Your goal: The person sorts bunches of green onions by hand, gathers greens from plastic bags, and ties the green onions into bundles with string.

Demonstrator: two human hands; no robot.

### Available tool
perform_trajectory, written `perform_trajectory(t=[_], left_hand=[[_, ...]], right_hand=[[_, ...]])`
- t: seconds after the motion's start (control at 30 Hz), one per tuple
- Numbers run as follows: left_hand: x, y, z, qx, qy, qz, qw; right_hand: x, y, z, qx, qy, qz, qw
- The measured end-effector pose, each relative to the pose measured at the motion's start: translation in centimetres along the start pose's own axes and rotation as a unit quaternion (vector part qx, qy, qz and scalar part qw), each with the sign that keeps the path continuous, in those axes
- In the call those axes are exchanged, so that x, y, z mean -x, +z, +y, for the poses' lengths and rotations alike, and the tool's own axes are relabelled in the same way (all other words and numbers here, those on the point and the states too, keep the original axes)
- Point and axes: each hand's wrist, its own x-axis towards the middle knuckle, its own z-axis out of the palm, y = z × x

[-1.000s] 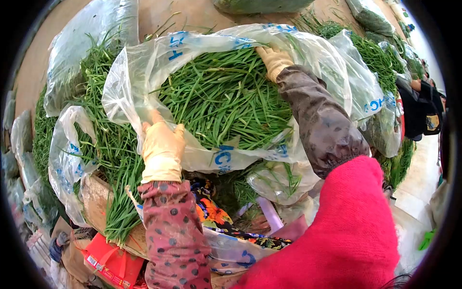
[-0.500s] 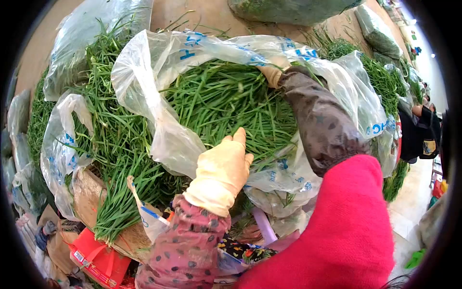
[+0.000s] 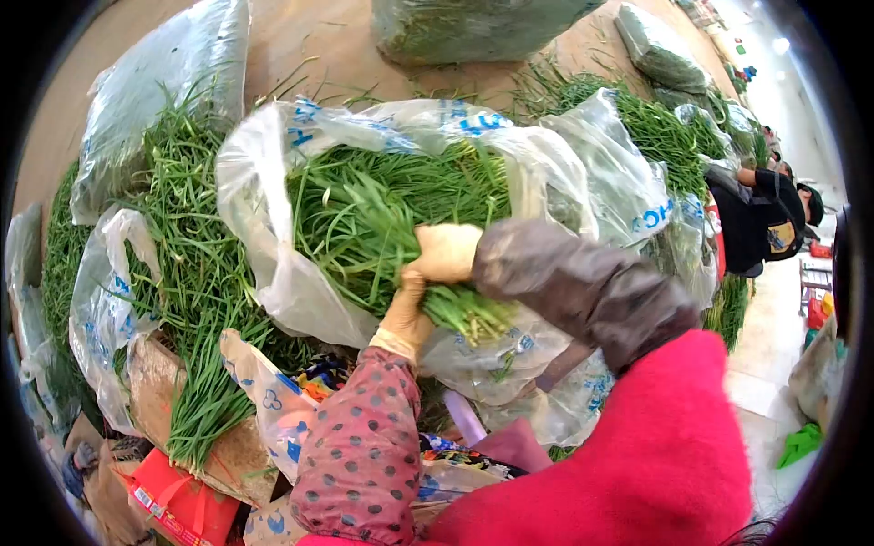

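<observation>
A bunch of long green chives (image 3: pixel 469 312) is gripped at its stem end, with pale stems pointing right and leaves spreading left. My gloved right hand (image 3: pixel 448 253) is closed round the bunch from above. Just below it, my gloved left hand (image 3: pixel 407 309) is also closed on the bunch; its fingers are partly hidden. Behind the hands, a clear plastic bag (image 3: pixel 248 205) with blue lettering lies wide open, full of loose chives (image 3: pixel 455 177). The moving leaves are blurred.
More chives (image 3: pixel 196 227) are heaped on the left, and a small bunch (image 3: pixel 208 409) lies on a brown board (image 3: pixel 164 378). Packed bags (image 3: pixel 473 32) stand behind. A red bag (image 3: pixel 187 500) sits at lower left. A person in black (image 3: pixel 774 214) is at far right.
My right hand has come from the bag's far right side toward me, bringing a bunch out of the pile. My left hand, earlier outstretched, has closed on it. The view has shifted slightly.
</observation>
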Motion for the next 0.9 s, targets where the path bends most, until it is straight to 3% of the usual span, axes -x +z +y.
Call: perform_trajectory(t=[0.03, 0.13, 0.23, 0.3, 0.33, 0.37, 0.4, 0.47, 0.53, 0.6, 0.63, 0.7, 0.73, 0.77, 0.8, 0.87, 0.9], left_hand=[[1.0, 0.8, 0.6, 0.103, 0.002, 0.008, 0.995], [2.4, -1.2, 1.0, 0.011, 0.012, 0.068, 0.998], [3.5, 0.0, 1.9, -0.038, 0.025, 0.085, 0.995], [4.0, 0.6, 2.3, 0.007, 0.024, 0.087, 0.996], [4.1, 2.1, 2.4, -0.018, 0.054, 0.163, 0.985], [4.3, 2.7, 2.7, -0.015, 0.049, 0.171, 0.984], [4.4, 2.9, 2.9, -0.011, 0.045, 0.177, 0.983], [4.2, 2.2, 3.0, -0.020, 0.046, 0.161, 0.986], [4.5, 2.0, 3.1, -0.042, 0.045, 0.149, 0.987], [4.4, 2.6, 3.1, -0.043, 0.034, 0.171, 0.984], [4.1, 1.9, 3.3, -0.054, 0.020, 0.156, 0.986], [4.3, 2.7, 3.6, -0.098, 0.016, 0.176, 0.979], [4.5, 2.9, 3.6, -0.140, 0.010, 0.197, 0.970], [3.8, 1.0, 3.4, -0.049, -0.004, 0.167, 0.985], [3.7, -0.2, 3.4, 0.008, -0.019, 0.090, 0.996], [4.1, -0.4, 4.1, -0.151, -0.007, 0.077, 0.986], [4.1, 0.6, 4.2, -0.237, 0.001, 0.117, 0.965]], right_hand=[[0.4, 1.6, 0.1, -0.056, -0.013, 0.054, 0.997], [1.4, 4.6, 0.2, -0.142, -0.037, 0.122, 0.982], [3.1, 2.6, 2.2, -0.198, -0.100, 0.087, 0.971], [2.7, 2.0, 5.1, -0.317, -0.118, 0.160, 0.927], [2.9, 1.4, 6.0, -0.334, -0.074, 0.244, 0.908], [3.2, 0.9, 7.1, -0.357, -0.051, 0.296, 0.885], [1.7, 1.8, 9.4, -0.449, -0.043, 0.284, 0.846], [0.1, 3.5, 11.0, -0.474, 0.036, 0.220, 0.852], [-0.1, 5.7, 10.4, -0.474, 0.055, 0.094, 0.874], [-1.1, 9.7, 10.5, -0.613, 0.094, -0.057, 0.782], [-0.7, 10.3, 9.6, -0.623, 0.007, -0.128, 0.772], [2.5, 9.4, 4.7, -0.409, -0.027, -0.034, 0.912], [5.1, 7.8, 1.4, -0.291, 0.017, -0.012, 0.956], [6.0, 7.0, -0.5, -0.252, 0.037, -0.049, 0.966], [5.6, 8.6, -0.7, -0.240, 0.007, 0.016, 0.971], [4.6, 9.1, -0.7, -0.164, 0.026, 0.014, 0.986], [4.7, 8.8, -0.4, -0.167, 0.030, 0.015, 0.985]])
